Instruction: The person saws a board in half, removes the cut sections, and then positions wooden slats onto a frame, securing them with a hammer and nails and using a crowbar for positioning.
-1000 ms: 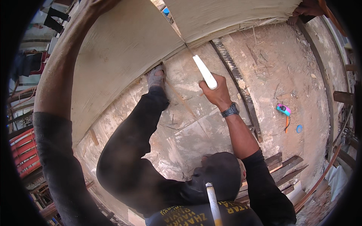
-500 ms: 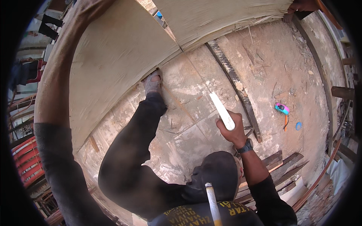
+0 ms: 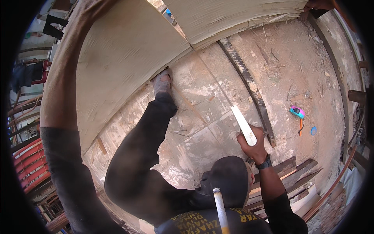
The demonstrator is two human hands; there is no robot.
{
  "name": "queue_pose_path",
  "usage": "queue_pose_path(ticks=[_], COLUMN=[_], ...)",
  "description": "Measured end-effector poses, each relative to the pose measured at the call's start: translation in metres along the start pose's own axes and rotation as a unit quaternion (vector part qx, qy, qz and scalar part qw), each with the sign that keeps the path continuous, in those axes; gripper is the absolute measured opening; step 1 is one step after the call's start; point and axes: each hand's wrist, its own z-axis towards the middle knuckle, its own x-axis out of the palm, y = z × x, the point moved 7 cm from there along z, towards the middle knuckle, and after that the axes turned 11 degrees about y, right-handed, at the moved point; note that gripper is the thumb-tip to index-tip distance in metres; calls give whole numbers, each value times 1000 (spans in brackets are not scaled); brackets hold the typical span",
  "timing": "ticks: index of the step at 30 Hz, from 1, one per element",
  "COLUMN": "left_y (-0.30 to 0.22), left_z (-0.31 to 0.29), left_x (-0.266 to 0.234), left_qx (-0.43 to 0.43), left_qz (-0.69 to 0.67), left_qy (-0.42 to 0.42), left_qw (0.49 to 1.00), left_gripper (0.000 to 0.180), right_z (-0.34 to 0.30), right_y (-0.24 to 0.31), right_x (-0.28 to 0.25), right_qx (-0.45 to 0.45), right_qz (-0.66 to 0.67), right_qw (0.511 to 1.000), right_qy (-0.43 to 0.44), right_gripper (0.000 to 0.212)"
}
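My left arm rises along the left side, and my left hand (image 3: 93,5) rests at the top of a pale plywood sheet (image 3: 120,58); its fingers are cut off by the frame. No part of my right hand can be made out. Below, a crouching co-worker in a black cap (image 3: 228,179) holds a handsaw (image 3: 244,126) by its white handle in a right hand with a watch. The thin blade reaches to the slit (image 3: 177,29) in the plywood. The co-worker's foot (image 3: 162,80) is at the sheet's lower edge.
A dark timber strip (image 3: 245,89) lies on the dusty floor. Right of it are a pink and teal tape measure (image 3: 297,112) and a blue disc (image 3: 313,130). Boards (image 3: 296,175) lie lower right. A lit cigarette (image 3: 220,208) juts from the lower edge. Someone's hand or foot (image 3: 309,7) touches the plywood top right.
The co-worker has drawn the saw back, down and to the right, so more blade shows outside the plywood. The whole view has shifted slightly. My left hand stays on the sheet.
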Motion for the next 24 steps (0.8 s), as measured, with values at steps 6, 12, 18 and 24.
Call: queue_pose_path(ticks=[6,12,18,24], left_y=[-7,-2,-22,4], left_z=[5,-4,-2,-7], left_x=[5,-5,-5,0], left_qx=[-42,-51,14,44], left_qz=[46,-41,26,49], left_qy=[-21,28,-38,-43], left_qw=[998,997,999,997], left_gripper=[76,74,77,78], right_z=[146,3,154,-1], right_y=[0,4,5,6], right_x=[16,4,12,7], right_qx=[-21,-39,-20,-8], right_qz=[7,7,-8,15], right_qw=[998,999,997,999], right_qy=[-58,-36,-68,-29], right_gripper=[19,39,21,12])
